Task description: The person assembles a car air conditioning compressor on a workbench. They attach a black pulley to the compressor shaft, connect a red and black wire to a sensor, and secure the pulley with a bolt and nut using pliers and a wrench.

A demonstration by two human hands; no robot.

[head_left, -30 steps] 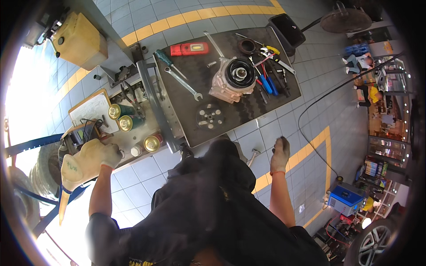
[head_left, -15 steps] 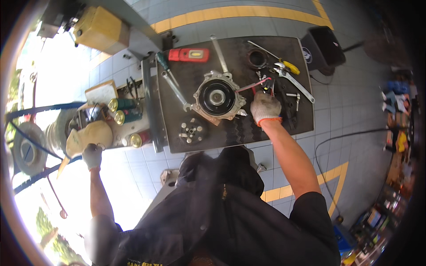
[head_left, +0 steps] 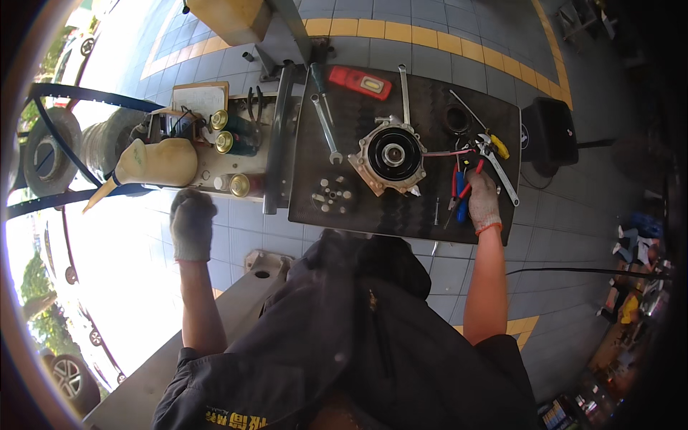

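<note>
My right hand [head_left: 484,199], in a pale work glove with an orange cuff, is closed round a slim red-handled tool, apparently pliers [head_left: 466,190], over the mat's right side. Beneath it lie a blue-handled tool [head_left: 461,206] and another red handle [head_left: 453,185]. Off the table at the left, my gloved left hand [head_left: 192,223] is a closed fist; anything inside is hidden. Between the hands, a metal housing with a round black pulley [head_left: 393,155] lies on the dark mat [head_left: 390,218]. Left of it sits a round dark part with several pale studs [head_left: 332,195].
Wrenches [head_left: 327,129], a red work light [head_left: 360,82], a dark ring [head_left: 456,119], a yellow-handled screwdriver [head_left: 496,144] and an adjustable wrench [head_left: 499,172] lie about the mat. Left is a side shelf with cans [head_left: 246,185] and a beige jug [head_left: 159,163]. A black bin [head_left: 550,136] stands right.
The whole view has shifted. My right hand has moved right and nearer the mat's front edge, with the red-handled tool. The left fist has come closer to the table; a small ring showed by it earlier.
</note>
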